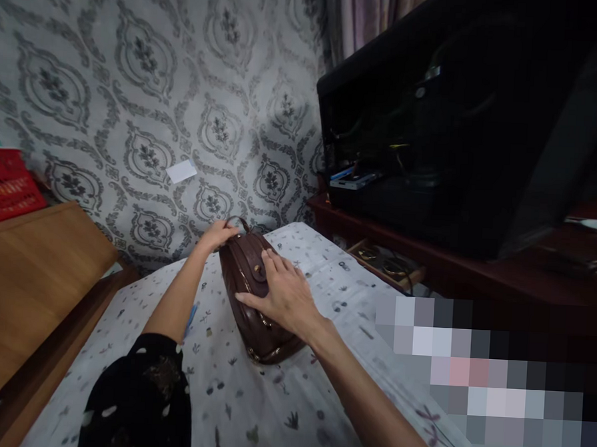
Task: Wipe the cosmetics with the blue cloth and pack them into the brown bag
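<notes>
A dark brown leather bag (238, 314) with gold zippers, a flap with a gold stud and a short loop handle lies on a white patterned cloth (209, 392). My left hand (218, 235) grips its far end beside the handle, its fingertips partly hidden there. Across the bag's top and right side rests my right hand (287, 293), fingers stretched out and thumb spread to the left over the zipper. Close to my left forearm, a small blue item (190, 319) shows on the cloth, partly covered by that arm.
A wooden cabinet (40, 270) with a red plastic basket (7, 185) borders the left. At right, a large black television-like case (407, 156) stands on a dark red stand, above an open drawer (386, 265). A patterned wall with a white card (181, 171) rises behind.
</notes>
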Demonstrator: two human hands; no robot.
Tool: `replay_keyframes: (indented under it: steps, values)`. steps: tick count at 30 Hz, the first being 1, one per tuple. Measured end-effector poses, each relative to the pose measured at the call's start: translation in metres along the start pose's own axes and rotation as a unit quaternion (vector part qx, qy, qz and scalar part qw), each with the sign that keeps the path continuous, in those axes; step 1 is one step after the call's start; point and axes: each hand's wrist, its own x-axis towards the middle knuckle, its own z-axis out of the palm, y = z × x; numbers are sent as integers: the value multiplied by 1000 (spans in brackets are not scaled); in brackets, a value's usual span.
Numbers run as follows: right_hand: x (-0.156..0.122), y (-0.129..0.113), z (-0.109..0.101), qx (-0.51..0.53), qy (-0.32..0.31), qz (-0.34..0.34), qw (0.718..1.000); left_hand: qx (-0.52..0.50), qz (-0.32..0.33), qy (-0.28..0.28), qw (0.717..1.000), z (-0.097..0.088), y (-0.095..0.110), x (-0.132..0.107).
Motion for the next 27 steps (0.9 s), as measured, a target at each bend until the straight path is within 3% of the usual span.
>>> replay_keyframes:
  steps: [5, 12, 20, 27]
  values:
    - [-1, -2, -3, -2, -15, 6, 1000, 7, -12, -39, 999, 20, 12, 18]
    - [-3, -4, -4, -1, -8, 6, 1000, 58, -15, 40, 997, 35, 14, 33]
    - [-4, -2, 0, -10, 17, -7, 1000, -3, 32, 48, 998, 37, 15, 11]
    - [-4, -3, 1, -7, 15, -4, 1000, -73, 54, -7, 996, 31, 20, -11]
